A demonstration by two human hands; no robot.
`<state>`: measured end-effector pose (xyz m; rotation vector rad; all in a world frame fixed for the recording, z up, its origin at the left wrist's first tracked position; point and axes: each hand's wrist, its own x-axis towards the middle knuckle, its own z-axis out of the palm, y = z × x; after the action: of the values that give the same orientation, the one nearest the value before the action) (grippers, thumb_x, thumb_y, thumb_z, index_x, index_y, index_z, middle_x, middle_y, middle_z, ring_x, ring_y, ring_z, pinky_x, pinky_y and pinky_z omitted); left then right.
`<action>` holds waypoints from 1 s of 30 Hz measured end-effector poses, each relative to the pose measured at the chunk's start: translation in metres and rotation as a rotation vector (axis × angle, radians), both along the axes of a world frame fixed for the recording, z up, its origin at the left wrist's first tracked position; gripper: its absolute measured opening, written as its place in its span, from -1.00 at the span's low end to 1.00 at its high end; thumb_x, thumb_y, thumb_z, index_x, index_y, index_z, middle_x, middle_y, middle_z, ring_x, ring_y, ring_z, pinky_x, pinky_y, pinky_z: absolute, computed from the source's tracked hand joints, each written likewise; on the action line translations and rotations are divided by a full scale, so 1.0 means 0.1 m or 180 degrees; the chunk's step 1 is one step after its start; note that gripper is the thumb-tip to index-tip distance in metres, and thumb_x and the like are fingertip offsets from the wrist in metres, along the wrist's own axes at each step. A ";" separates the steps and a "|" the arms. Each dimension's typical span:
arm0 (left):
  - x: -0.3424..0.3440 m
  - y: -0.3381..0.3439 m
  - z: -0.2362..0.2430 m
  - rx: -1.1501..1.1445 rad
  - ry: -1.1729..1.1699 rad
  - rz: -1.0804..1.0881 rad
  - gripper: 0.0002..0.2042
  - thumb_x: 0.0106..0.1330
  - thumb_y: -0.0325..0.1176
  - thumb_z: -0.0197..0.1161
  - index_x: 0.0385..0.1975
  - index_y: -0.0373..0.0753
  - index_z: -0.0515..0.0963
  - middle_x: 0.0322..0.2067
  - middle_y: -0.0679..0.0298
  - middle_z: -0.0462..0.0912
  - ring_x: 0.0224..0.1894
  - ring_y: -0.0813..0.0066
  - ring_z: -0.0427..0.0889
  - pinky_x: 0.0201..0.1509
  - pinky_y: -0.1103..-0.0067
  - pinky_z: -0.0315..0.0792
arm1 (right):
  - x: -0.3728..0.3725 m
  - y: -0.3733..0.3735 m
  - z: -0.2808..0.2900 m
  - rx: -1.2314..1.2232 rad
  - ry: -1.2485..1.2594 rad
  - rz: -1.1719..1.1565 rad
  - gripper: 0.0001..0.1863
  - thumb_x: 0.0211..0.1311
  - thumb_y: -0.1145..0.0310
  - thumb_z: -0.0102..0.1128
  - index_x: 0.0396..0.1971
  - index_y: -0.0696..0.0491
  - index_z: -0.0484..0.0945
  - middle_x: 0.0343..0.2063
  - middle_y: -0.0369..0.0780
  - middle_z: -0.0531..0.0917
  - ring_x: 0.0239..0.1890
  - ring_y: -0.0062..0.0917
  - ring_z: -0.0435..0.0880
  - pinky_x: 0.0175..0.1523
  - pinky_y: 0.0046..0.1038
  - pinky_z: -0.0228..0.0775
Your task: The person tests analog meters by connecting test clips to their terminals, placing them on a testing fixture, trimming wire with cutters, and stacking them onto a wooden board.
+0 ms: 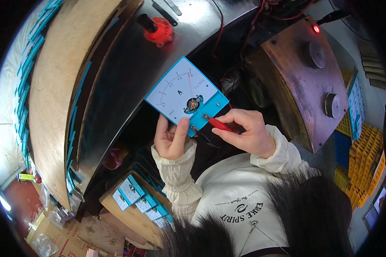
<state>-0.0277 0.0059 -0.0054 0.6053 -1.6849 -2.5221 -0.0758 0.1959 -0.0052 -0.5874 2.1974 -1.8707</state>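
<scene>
My left hand (171, 139) grips the lower edge of a blue-framed analog panel meter (167, 93), with the thumb on its front. The meter has a white scale, and its needle and exposed movement (193, 104) sit near the blue terminal strip. A red alligator clip (218, 123) is pinched between the thumb and fingers of my right hand (248, 129). The clip's metal jaws touch a terminal on the strip; whether they are clamped there I cannot tell. A dark clip or lead (206, 139) hangs at the other terminal, partly hidden below the meter.
A copper-coloured box (304, 85) with two round knobs and a lit red lamp stands at the right. Yellow trays (366, 167) are stacked beyond it. A red object with a black handle (158, 34) rests on the metal bench (111, 73). Several meters (131, 188) lie at lower left.
</scene>
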 end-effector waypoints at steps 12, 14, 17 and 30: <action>-0.06 0.06 0.05 0.0150 0.0031 -0.0089 -0.50 0.35 -0.52 0.17 0.27 -0.38 0.22 -0.04 0.16 0.60 -0.18 0.56 0.63 -0.20 0.67 0.50 | -0.03 0.09 0.04 0.0114 0.0258 0.0034 -0.78 -0.02 0.52 0.46 -0.37 0.18 0.60 -0.55 -0.21 0.63 -0.58 -0.59 0.61 -0.49 -0.59 0.42; -0.10 0.15 0.06 0.0146 0.0074 -0.0037 -0.52 0.35 -0.51 0.17 0.25 -0.39 0.24 -0.08 0.19 0.61 -0.22 0.58 0.62 -0.21 0.69 0.49 | -0.04 0.14 0.06 0.0124 0.0267 -0.0053 -0.78 -0.02 0.52 0.46 -0.36 0.18 0.60 -0.54 -0.24 0.63 -0.57 -0.61 0.61 -0.49 -0.59 0.42; -0.20 0.26 0.07 -0.0344 -0.0001 -0.0064 -0.58 0.34 -0.50 0.17 0.19 -0.40 0.32 -0.10 0.24 0.60 -0.22 0.63 0.58 -0.15 0.71 0.44 | -0.07 0.20 -0.02 0.0116 0.0702 -0.0877 -0.38 -0.20 0.39 0.60 -0.06 0.14 0.50 -0.02 -0.08 0.52 -0.19 -0.49 0.63 -0.27 -0.54 0.52; -0.19 0.56 0.01 -0.1148 0.0514 -0.1123 -0.24 0.25 -0.56 0.21 0.42 -0.29 -0.04 0.22 -0.06 0.31 -0.07 0.43 0.55 -0.03 0.63 0.44 | -1.09 1.49 -0.32 0.1737 0.1266 -0.3360 -0.10 -0.33 0.16 0.59 0.07 0.21 0.36 0.00 0.03 0.51 0.07 -0.13 0.51 0.15 -0.25 0.33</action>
<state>-0.0468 0.0616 -0.0041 0.0788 -2.2672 -2.2883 -0.1850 0.3453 -0.0369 0.4540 3.5207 -1.3375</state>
